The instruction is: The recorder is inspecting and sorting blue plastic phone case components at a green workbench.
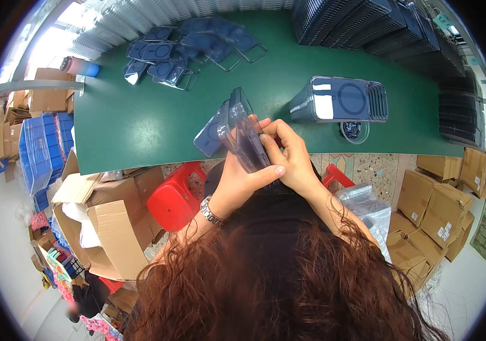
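Observation:
My left hand (243, 176) is wrapped round some translucent dark-blue phone cases (238, 122), tilted up above the table's near edge; how many it holds I cannot tell. My right hand (289, 152) is at their right side, thumb and fingers pinched together against the edge. Whatever is between those fingertips is hidden. Just left of the held cases, another phone case (209, 136) lies on the green table (135, 131). To the right stands a neat row of nested phone cases (339, 99). In front of it sits a round clear tub (362, 134) with small dark pieces inside.
A loose pile of phone cases (160, 52) lies at the back left. Long stacked rows of dark cases (356, 25) line the back right. A pink-and-blue cup (81, 66) stands by the left edge. Red stools (176, 196) and cardboard boxes (120, 227) are below the table.

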A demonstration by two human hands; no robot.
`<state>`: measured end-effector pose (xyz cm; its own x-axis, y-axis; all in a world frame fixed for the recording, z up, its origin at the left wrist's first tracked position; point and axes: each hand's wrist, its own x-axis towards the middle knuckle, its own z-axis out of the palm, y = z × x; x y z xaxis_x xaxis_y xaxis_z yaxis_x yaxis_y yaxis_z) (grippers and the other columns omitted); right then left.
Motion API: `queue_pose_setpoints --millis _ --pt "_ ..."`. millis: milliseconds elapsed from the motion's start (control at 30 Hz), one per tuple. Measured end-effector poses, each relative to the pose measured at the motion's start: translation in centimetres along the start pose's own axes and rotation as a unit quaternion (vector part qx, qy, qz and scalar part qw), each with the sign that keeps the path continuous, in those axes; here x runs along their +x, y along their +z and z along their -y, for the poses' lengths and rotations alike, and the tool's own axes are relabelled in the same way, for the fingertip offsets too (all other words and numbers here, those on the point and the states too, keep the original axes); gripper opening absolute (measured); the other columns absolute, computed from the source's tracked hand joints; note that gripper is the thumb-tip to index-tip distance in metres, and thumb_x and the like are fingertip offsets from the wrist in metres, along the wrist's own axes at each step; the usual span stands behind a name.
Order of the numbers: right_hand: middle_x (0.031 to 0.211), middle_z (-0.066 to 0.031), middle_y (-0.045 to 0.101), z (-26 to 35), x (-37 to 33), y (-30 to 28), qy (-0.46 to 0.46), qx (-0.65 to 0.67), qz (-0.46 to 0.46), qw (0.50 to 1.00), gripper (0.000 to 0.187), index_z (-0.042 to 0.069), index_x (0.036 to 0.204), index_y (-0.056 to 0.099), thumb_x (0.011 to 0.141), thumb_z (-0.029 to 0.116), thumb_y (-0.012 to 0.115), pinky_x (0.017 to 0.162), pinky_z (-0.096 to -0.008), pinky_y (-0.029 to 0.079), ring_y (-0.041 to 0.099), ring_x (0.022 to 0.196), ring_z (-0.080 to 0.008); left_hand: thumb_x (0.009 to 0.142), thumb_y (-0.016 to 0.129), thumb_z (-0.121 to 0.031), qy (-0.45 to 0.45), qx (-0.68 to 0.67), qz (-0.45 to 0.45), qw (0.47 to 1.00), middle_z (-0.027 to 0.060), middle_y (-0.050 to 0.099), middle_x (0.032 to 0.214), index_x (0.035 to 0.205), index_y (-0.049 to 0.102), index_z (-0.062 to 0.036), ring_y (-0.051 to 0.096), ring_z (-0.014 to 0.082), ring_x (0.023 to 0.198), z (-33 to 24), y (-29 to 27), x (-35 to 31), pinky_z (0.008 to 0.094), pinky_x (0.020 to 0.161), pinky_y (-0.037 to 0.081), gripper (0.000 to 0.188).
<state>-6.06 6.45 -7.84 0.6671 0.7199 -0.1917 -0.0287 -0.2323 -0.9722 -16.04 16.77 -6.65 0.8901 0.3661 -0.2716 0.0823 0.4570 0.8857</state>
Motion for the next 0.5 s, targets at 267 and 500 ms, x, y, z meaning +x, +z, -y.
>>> queue_pose_setpoints --millis 267,500 --pt "0.1 -0.0047 0.068 -3.8 1.4 -1.9 0.001 0.006 0.052 0.999 0.023 0.001 0.118 0.061 0.1 0.015 0.06 0.079 -0.0274 0.05 0.063 0.091 -0.0114 0.07 0.088 -0.019 -0.07 0.013 -0.06 0.996 0.0149 0.045 0.142 0.148 0.029 -0.0013 0.049 0.0239 0.128 -1.3 -2.3 1.8 0.0391 0.108 0.043 0.099" --pt "0.092 -0.0198 0.071 -13.3 -1.3 -14.1 0.125 -0.394 -0.032 0.91 0.029 0.001 0.104 0.07 0.093 0.027 0.063 0.083 -0.0483 0.051 0.064 0.096 -0.0427 0.065 0.087 -0.027 -0.074 0.676 -0.136 0.721 0.0134 0.053 0.128 0.142 0.041 -0.0093 0.054 0.0314 0.119 3.7 -11.5 2.2 0.0512 0.094 0.045 0.092"
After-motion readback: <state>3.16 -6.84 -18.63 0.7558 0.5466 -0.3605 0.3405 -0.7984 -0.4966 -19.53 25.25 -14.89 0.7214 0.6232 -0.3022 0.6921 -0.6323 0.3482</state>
